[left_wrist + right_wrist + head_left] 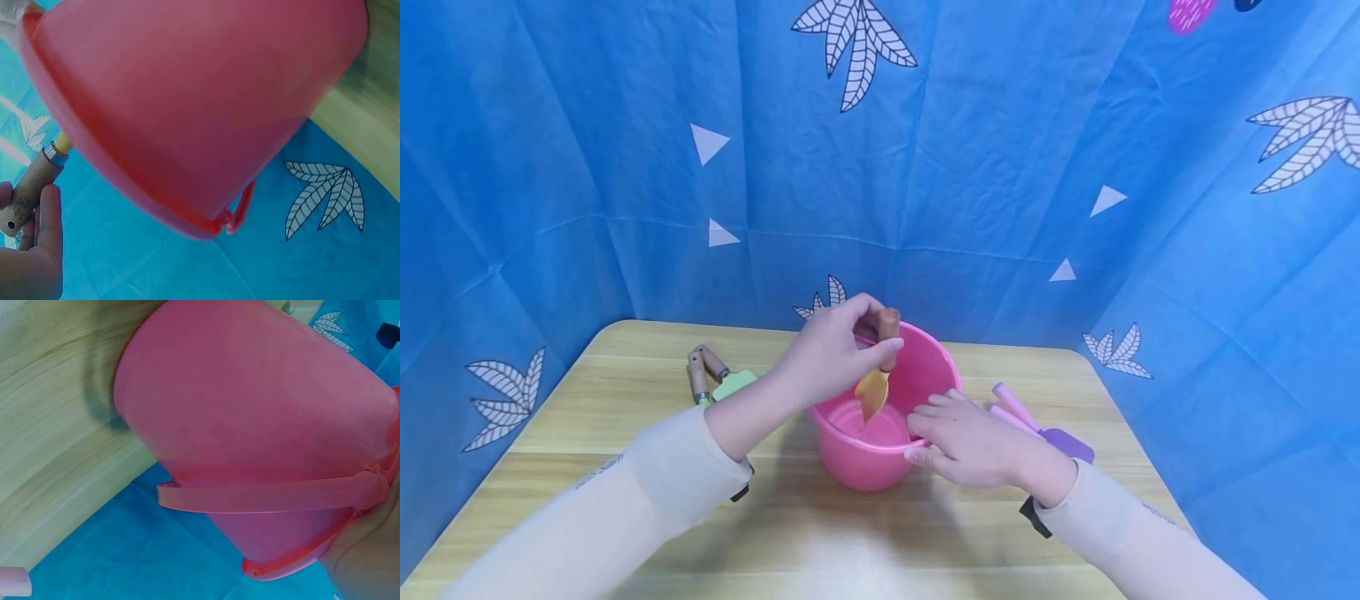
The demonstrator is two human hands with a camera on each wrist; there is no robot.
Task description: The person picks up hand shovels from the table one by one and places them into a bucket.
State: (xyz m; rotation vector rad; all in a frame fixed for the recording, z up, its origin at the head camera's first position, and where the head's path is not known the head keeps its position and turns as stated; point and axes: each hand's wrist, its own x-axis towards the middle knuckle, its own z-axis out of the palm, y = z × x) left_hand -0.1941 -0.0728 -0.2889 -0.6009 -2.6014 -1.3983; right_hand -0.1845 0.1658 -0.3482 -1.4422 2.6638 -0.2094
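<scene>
A pink bucket [865, 462] stands on the table, its mouth facing up. My left hand [823, 354] holds a small trowel [874, 392] by its brown wooden handle, thumb on one side and fingers on the other. The yellow blade points down inside the bucket. In the left wrist view the wooden handle [31, 187] shows beyond the bucket's rim. At the near right, my right hand [981, 442] grips the rim, fingers over the inside and thumb outside. The bucket's pink carrying handle [269, 497] hangs down its side in the right wrist view.
Left of the bucket lie garden tools with wooden handles [697, 377] and a green blade [735, 383]. To the right are tools with pink handles [1017, 404] and a purple blade [1066, 443]. A blue patterned cloth [925, 167] hangs behind the wooden table [850, 542].
</scene>
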